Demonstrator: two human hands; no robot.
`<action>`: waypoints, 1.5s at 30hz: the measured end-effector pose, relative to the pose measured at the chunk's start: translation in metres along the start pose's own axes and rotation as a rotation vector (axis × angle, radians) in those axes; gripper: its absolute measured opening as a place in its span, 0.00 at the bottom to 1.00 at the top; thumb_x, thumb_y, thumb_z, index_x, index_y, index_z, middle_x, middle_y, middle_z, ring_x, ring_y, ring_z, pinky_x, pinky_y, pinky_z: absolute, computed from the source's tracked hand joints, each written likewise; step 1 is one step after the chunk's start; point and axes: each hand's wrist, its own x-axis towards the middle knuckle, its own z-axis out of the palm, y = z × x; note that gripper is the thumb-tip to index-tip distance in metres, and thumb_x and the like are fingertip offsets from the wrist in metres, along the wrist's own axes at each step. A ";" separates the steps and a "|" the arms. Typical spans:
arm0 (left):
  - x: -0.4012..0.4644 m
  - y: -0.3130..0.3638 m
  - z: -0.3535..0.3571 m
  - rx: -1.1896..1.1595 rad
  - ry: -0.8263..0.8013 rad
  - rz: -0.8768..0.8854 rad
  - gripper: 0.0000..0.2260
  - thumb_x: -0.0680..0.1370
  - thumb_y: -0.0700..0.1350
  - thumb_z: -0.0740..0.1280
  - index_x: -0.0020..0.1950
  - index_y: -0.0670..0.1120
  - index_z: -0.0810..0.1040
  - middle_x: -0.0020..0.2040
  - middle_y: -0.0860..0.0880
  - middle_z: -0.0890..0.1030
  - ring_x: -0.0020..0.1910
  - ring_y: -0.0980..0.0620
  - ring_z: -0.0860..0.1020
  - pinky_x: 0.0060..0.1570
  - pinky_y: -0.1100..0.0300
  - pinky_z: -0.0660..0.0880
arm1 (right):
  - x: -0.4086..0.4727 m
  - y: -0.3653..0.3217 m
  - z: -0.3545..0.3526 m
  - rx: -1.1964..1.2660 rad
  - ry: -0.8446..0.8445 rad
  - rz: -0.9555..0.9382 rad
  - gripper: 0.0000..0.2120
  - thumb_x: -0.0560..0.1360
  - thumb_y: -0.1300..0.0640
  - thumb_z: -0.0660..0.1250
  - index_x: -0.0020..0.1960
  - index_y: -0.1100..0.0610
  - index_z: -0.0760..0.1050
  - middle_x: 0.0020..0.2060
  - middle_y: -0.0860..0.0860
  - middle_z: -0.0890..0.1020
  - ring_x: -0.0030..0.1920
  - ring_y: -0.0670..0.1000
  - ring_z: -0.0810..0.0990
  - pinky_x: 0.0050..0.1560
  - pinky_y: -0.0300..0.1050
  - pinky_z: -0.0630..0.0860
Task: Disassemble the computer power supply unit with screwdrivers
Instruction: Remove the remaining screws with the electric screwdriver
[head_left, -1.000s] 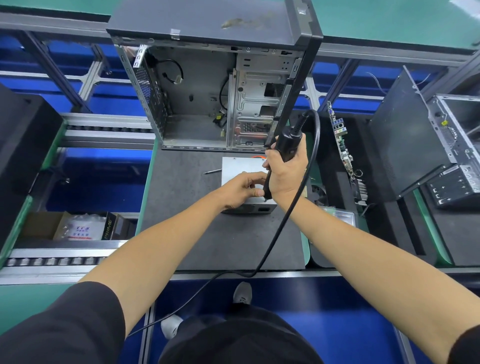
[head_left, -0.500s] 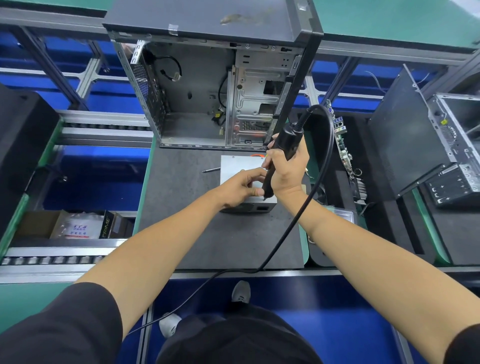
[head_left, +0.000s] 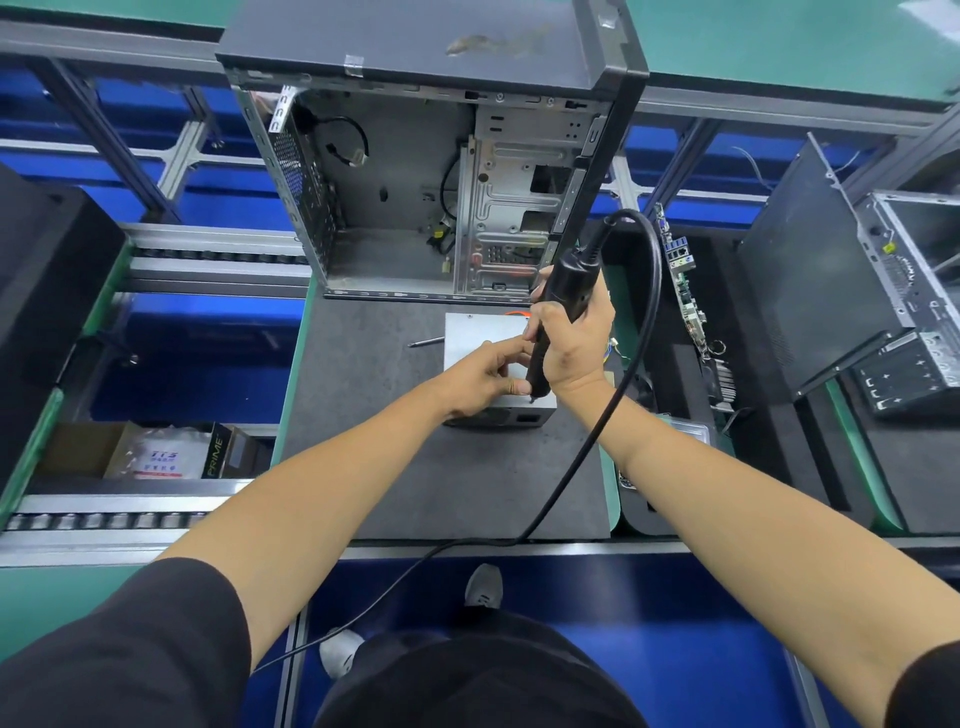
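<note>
The power supply unit (head_left: 480, 338), a rigid, likely heavy metal box, sits mid-bench (head_left: 363, 467), at 6 o'clock from the open case (head_left: 415, 208). Left hand (head_left: 480, 376) pinches at the bit; right hand (head_left: 569, 343) grips the electric screwdriver (head_left: 563, 296). Brace its flat sides.

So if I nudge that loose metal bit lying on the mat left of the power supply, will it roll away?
Probably. The loose bit looks like a thin round metal shaft, so a sideways push would likely roll it. The grey mat looks textured, so it may stop soon. It is likely stiff and light, and thin enough to be fiddly to pinch up.
</note>
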 end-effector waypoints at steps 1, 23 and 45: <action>0.000 0.000 0.001 -0.006 0.005 0.005 0.17 0.77 0.35 0.71 0.62 0.53 0.79 0.60 0.46 0.82 0.52 0.48 0.79 0.54 0.42 0.74 | -0.001 -0.001 0.000 0.006 0.011 0.005 0.13 0.67 0.65 0.65 0.51 0.62 0.71 0.36 0.51 0.78 0.21 0.53 0.72 0.26 0.41 0.73; -0.005 0.013 -0.001 -0.044 0.006 0.013 0.21 0.76 0.38 0.71 0.58 0.65 0.79 0.55 0.59 0.83 0.58 0.50 0.79 0.62 0.33 0.70 | 0.004 -0.007 0.005 0.004 0.043 0.058 0.14 0.68 0.71 0.61 0.53 0.66 0.70 0.35 0.53 0.76 0.20 0.53 0.69 0.23 0.42 0.70; 0.012 0.000 -0.012 0.015 -0.154 -0.018 0.16 0.81 0.32 0.65 0.62 0.50 0.76 0.58 0.35 0.82 0.53 0.56 0.81 0.57 0.64 0.75 | 0.025 0.006 -0.014 0.141 -0.123 0.153 0.16 0.65 0.59 0.65 0.51 0.64 0.75 0.37 0.60 0.76 0.20 0.55 0.71 0.25 0.44 0.70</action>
